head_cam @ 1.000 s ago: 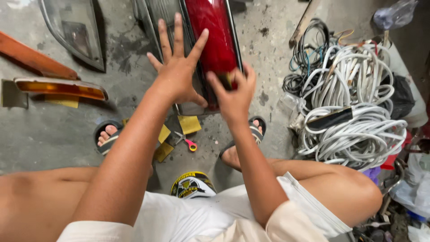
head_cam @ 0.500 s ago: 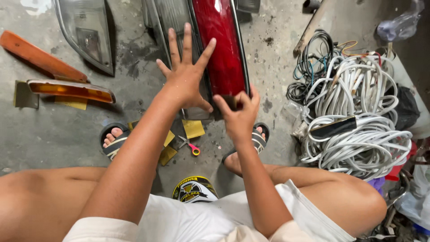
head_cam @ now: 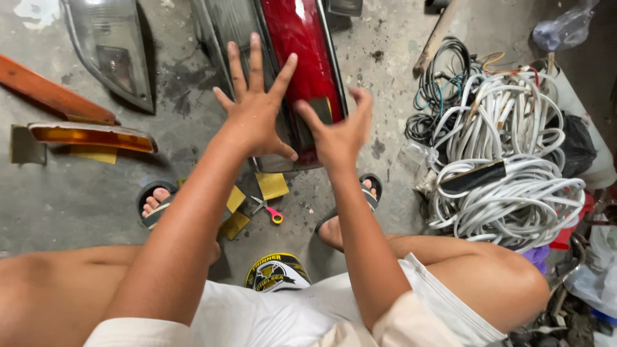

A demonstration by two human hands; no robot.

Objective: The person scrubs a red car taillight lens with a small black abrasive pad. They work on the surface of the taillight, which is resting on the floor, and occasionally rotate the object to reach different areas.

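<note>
A long red tail-lamp lens [head_cam: 302, 45] lies on the concrete floor in front of me, with a grey clear section [head_cam: 225, 32] along its left side. My left hand [head_cam: 254, 115] rests on the lamp's near end, flat and with fingers spread wide. My right hand [head_cam: 340, 132] is just right of it on the red lens. Between its thumb and fingers it pinches a small dark square of sandpaper [head_cam: 319, 109] against the lens. I am squatting, with my sandalled feet [head_cam: 154, 204] on either side below the lamp.
A clear headlamp [head_cam: 109, 58], an orange strip [head_cam: 51, 93] and an amber lens [head_cam: 90, 136] lie at the left. Yellow sandpaper pieces [head_cam: 273, 185] and small scissors [head_cam: 270, 211] are between my feet. Coiled white cables [head_cam: 508, 173] and black wires [head_cam: 443, 96] pile up at the right.
My right hand has shifted a little along the red lens with the sandpaper. My left hand stays spread on the lamp. The view has moved slightly.
</note>
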